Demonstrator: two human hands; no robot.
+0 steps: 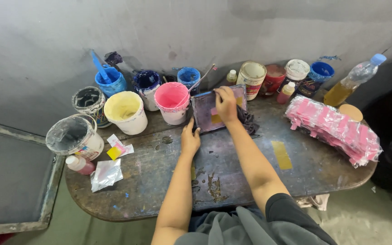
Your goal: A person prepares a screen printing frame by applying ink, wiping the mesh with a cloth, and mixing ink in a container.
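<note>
At the stained bench (232,168): a small square purple-stained screen frame (206,119) being wiped.
Left hand (190,140) lies flat, open, bracing its corner; right hand (226,104) presses a dark rag (247,120) down, fingers closed on it.

Counts on the surface (232,177): 2 hands, left (190,139) and right (226,103).

1 small purple-stained frame (205,115), w/ 1 dark rag (247,120) beside it.

Open paint tubs, approx 8: white (74,136), black-stained (89,102), yellow (125,111), pink (172,102), dark blue (146,87), 3 light/mid blue (110,81) (189,77) (319,72).

Lidded jars: 3 (252,78) (274,78) (296,71).

Small squeeze bottles: 3 (80,164) (231,76) (286,92).

1 large plastic bottle w/ yellowish liquid (355,79).

1 wrapped bundle of pink slips (334,129).

1 yellow tape strip (281,155).
</note>
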